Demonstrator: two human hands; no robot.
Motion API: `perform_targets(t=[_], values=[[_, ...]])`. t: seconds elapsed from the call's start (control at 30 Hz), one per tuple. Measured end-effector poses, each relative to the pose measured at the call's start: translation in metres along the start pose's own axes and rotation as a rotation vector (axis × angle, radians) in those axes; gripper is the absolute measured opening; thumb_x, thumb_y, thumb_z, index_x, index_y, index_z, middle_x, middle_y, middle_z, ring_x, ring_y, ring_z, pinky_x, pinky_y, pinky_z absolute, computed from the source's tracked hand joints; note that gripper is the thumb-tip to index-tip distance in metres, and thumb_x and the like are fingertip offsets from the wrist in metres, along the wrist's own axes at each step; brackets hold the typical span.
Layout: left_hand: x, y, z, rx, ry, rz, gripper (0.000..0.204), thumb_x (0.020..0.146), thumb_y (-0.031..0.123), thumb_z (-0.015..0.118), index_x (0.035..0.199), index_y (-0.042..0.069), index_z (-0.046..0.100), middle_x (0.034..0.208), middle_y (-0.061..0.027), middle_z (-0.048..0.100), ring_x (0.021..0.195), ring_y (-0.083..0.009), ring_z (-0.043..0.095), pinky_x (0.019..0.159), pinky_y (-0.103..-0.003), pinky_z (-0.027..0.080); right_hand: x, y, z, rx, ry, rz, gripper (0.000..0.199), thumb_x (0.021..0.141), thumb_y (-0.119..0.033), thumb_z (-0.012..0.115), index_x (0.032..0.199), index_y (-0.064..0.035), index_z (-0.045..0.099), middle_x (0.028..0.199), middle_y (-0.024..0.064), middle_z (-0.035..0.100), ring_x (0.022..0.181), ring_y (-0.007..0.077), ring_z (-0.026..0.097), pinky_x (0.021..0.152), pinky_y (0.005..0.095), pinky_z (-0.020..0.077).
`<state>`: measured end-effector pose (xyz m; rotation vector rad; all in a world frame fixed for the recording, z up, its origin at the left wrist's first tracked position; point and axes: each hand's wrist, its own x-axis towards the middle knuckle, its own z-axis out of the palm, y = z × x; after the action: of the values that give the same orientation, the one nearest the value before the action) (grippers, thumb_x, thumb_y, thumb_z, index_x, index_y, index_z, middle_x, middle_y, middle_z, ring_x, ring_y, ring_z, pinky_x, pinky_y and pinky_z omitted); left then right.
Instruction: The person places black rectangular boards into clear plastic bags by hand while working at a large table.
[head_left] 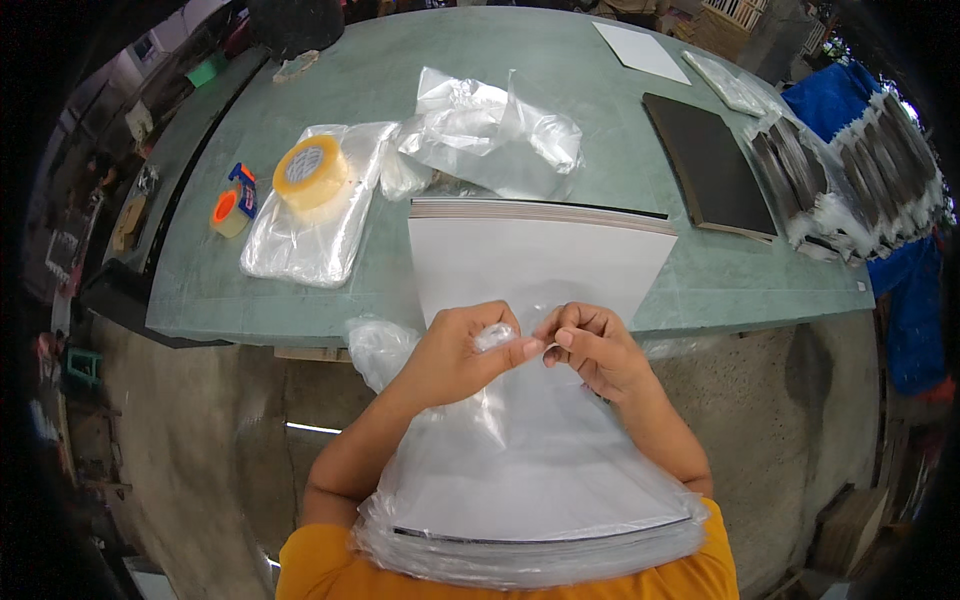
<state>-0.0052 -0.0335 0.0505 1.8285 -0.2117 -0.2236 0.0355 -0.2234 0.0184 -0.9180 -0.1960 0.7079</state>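
Observation:
A clear plastic bag (530, 480) wraps a stack of white sheets with a dark edge, resting against my body. My left hand (460, 350) pinches the bag's gathered top between thumb and fingers. My right hand (595, 345) grips the same plastic mouth just beside it, fingertips nearly touching the left thumb. Behind my hands, another stack of white sheets (540, 260) lies on the green table (250, 300), overhanging its near edge.
A pile of flat clear bags (300, 235) carries a roll of yellowish tape (312, 172); a tape dispenser (232, 205) lies to its left. Crumpled clear plastic (495, 135) sits mid-table. A dark board stack (710, 165), bagged dark bundles (850, 180) and blue cloth (835, 100) lie right.

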Motion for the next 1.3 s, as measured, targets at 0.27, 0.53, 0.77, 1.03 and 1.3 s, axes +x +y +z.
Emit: perform_targets(t=[0.27, 0.53, 0.77, 1.03, 1.3], values=[[0.01, -0.069, 0.002, 0.145, 0.157, -0.012, 0.023, 0.077, 0.024, 0.061, 0.076, 0.002, 0.056, 0.052, -0.0031, 0.048, 0.045, -0.0088, 0.041, 0.044, -0.024, 0.035, -0.027, 0.039, -0.073, -0.337, 0.195, 0.363, 0.045, 0.084, -0.046, 0.044, 0.073, -0.0026, 0.053, 0.075, 0.0117, 0.058, 0.065, 0.0169, 0.056, 0.059, 0.0285, 0.0449], [0.01, -0.069, 0.003, 0.163, 0.044, -0.073, 0.019, 0.075, 0.019, 0.062, 0.076, 0.001, 0.056, 0.063, -0.0037, 0.054, 0.061, -0.0096, 0.049, 0.055, -0.025, 0.04, -0.02, 0.057, -0.083, -0.793, 0.393, 0.39, 0.051, 0.084, -0.043, 0.045, 0.071, 0.0041, 0.06, 0.063, 0.0106, 0.058, 0.056, 0.0137, 0.056, 0.048, 0.0251, 0.0445], [0.011, -0.076, 0.011, 0.183, -0.114, -0.033, 0.027, 0.071, 0.024, 0.065, 0.083, 0.001, 0.057, 0.069, -0.0108, 0.059, 0.065, -0.0211, 0.055, 0.06, -0.031, 0.043, -0.03, 0.072, -0.102, -0.606, 0.363, 0.266, 0.018, 0.077, -0.015, 0.061, 0.072, 0.0025, 0.058, 0.066, 0.006, 0.059, 0.057, 0.0106, 0.053, 0.051, 0.0222, 0.0424], [0.016, -0.071, 0.047, 0.188, -0.417, -0.134, 0.031, 0.078, 0.027, 0.06, 0.094, 0.001, 0.056, 0.069, -0.0085, 0.057, 0.065, -0.017, 0.054, 0.059, -0.028, 0.042, -0.029, 0.01, -0.034, -0.654, 0.196, -0.336, 0.022, 0.067, -0.01, 0.07, 0.082, -0.0013, 0.056, 0.08, 0.0042, 0.056, 0.071, 0.0109, 0.051, 0.066, 0.0237, 0.041], [0.022, -0.013, -0.034, -0.046, -0.035, -0.098, 0.031, 0.082, 0.033, 0.055, 0.077, 0.003, 0.059, 0.058, 0.002, 0.047, 0.054, -0.0058, 0.042, 0.048, -0.022, 0.036, -0.01, 0.017, -0.043, -0.767, -0.527, 0.496, 0.078, 0.057, -0.014, 0.078, 0.122, -0.0044, 0.036, 0.105, 0.0046, 0.046, 0.09, 0.0162, 0.05, 0.079, 0.0295, 0.0389]])
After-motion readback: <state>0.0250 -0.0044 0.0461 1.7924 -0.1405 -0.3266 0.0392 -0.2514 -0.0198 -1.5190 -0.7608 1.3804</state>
